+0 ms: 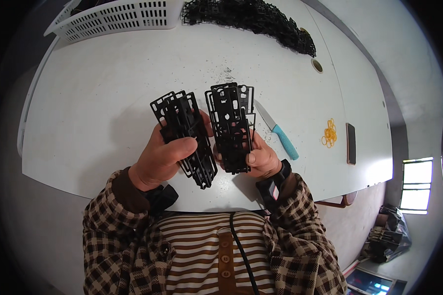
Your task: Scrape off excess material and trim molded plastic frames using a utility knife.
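Observation:
My left hand (165, 153) grips a stack of black plastic frames (184, 118), its thumb pressed across the near side. The stack leans, with its top toward the left, and the frames in it are slightly fanned. In my right hand (262, 156) is a second stack of black plastic frames (227, 125), held nearly upright, with one frame sticking out on its right side. A narrow gap parts the two stacks above the white table (108, 64). Just right of my right hand lies a knife (280, 135) with a turquoise handle. The fingers behind both stacks are mostly hidden.
A white slatted basket (118, 22) stands at the far left. Along the far edge lies a long heap of black plastic frames (251, 22). Yellow rubber bands (330, 132) and a dark phone-like slab (350, 143) rest to the right. Dark crumbs (225, 73) dot the tabletop.

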`<action>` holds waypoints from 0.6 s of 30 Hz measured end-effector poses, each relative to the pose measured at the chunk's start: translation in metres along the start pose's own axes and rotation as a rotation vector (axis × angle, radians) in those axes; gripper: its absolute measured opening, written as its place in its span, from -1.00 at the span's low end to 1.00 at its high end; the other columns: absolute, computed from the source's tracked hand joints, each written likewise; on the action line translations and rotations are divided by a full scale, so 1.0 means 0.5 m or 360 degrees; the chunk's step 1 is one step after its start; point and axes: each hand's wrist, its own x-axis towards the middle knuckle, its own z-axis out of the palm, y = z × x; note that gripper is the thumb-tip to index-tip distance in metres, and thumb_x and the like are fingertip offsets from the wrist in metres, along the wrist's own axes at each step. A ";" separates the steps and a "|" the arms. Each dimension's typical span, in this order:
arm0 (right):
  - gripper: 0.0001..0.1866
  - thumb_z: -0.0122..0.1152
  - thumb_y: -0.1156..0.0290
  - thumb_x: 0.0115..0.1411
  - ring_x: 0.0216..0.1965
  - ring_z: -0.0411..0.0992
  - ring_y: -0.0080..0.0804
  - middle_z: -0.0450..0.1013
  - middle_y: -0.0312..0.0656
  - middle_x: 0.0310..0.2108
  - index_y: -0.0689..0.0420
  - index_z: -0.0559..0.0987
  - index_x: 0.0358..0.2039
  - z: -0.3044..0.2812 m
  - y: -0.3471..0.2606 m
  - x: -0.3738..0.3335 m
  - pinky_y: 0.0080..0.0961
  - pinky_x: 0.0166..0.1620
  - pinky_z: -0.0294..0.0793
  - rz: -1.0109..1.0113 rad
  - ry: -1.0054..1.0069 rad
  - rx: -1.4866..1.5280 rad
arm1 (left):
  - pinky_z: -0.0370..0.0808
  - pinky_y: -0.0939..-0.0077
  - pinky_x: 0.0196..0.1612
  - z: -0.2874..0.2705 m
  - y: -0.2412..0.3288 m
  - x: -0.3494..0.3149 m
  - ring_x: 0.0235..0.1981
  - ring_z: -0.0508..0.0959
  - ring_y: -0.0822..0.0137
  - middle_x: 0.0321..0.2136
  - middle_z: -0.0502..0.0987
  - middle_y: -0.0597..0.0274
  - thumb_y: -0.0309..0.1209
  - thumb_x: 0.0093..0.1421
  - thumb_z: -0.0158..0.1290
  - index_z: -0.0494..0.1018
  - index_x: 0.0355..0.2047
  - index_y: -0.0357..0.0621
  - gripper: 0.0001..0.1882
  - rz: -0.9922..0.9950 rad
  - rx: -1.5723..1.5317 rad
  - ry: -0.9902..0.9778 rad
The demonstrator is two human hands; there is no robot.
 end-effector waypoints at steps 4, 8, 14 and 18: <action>-0.21 0.35 0.25 -0.25 -0.35 0.35 -0.28 0.38 -0.05 -0.34 0.21 0.25 0.03 -0.021 0.010 -0.003 -0.48 -0.40 0.36 0.0033 -0.0114 0.0139 | 0.36 0.48 -0.10 0.003 -0.007 0.003 -0.19 0.42 0.43 -0.24 0.41 0.27 -0.31 -0.04 0.08 0.31 -0.13 -0.21 -0.55 0.0011 -0.0031 0.0007; -0.21 0.35 0.22 -0.26 -0.36 0.33 -0.22 0.36 -0.03 -0.36 0.19 0.26 0.02 -0.030 0.016 -0.007 -0.48 -0.45 0.33 0.0078 -0.0175 0.0183 | 0.36 0.47 -0.09 -0.003 -0.004 0.000 -0.18 0.41 0.42 -0.21 0.39 0.26 -0.30 -0.04 0.09 0.31 -0.12 -0.20 -0.54 -0.0026 -0.0060 -0.0058; -0.24 0.38 0.20 -0.21 -0.30 0.40 -0.35 0.41 -0.06 -0.29 0.23 0.29 0.01 -0.044 0.016 -0.010 -0.56 -0.35 0.39 0.0067 -0.0269 0.0247 | 0.37 0.50 -0.10 0.003 -0.015 0.008 -0.18 0.41 0.43 -0.22 0.39 0.25 -0.29 -0.04 0.10 0.31 -0.12 -0.20 -0.53 -0.0011 -0.0080 -0.0062; -0.24 0.38 0.16 -0.20 -0.32 0.36 -0.29 0.39 -0.05 -0.31 0.20 0.28 0.00 -0.054 0.019 -0.023 -0.53 -0.40 0.35 0.0048 -0.0234 0.0304 | 0.38 0.54 -0.12 0.005 -0.033 0.015 -0.19 0.41 0.43 -0.23 0.40 0.24 -0.26 -0.04 0.11 0.30 -0.12 -0.21 -0.51 -0.0066 -0.0091 -0.0077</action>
